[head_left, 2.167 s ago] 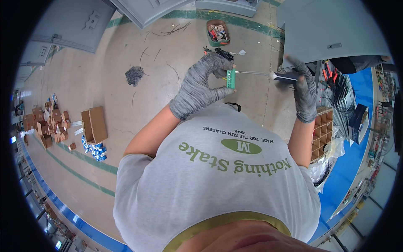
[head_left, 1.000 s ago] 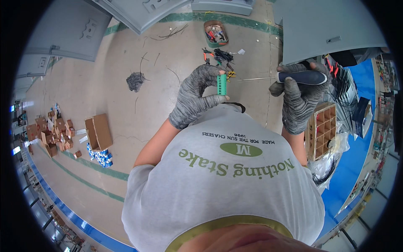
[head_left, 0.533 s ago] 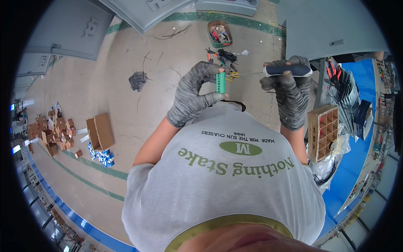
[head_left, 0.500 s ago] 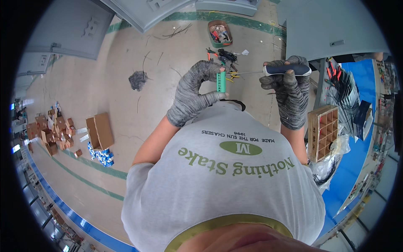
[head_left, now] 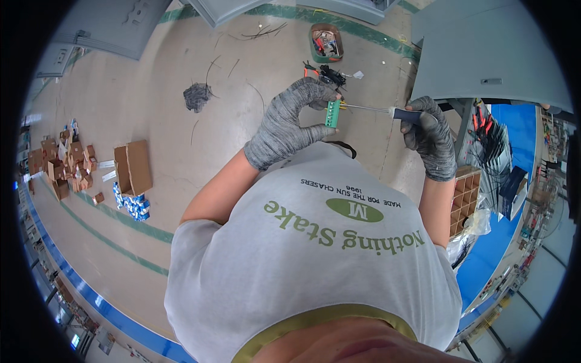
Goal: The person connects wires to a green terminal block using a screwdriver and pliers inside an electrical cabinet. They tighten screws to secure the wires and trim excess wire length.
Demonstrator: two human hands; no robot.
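My left hand [head_left: 289, 123], in a grey knit glove, pinches a small green terminal block [head_left: 332, 113] between thumb and fingers in front of my chest. My right hand [head_left: 428, 134], gloved too, grips the dark handle of a screwdriver [head_left: 387, 111]. Its thin metal shaft runs left and its tip meets the right side of the green block. Both hands are held above the concrete floor.
On the floor ahead lie pliers and small tools [head_left: 324, 72], a small box of parts [head_left: 326, 42], a dark rag [head_left: 197, 97] and loose wires. Cardboard boxes [head_left: 133, 166] sit left. A grey cabinet [head_left: 484, 48] and a wooden compartment box [head_left: 463, 202] stand right.
My right hand turned the screwdriver from lying across its palm to pointing left, and the tip now touches the green block. My left hand kept holding the block.
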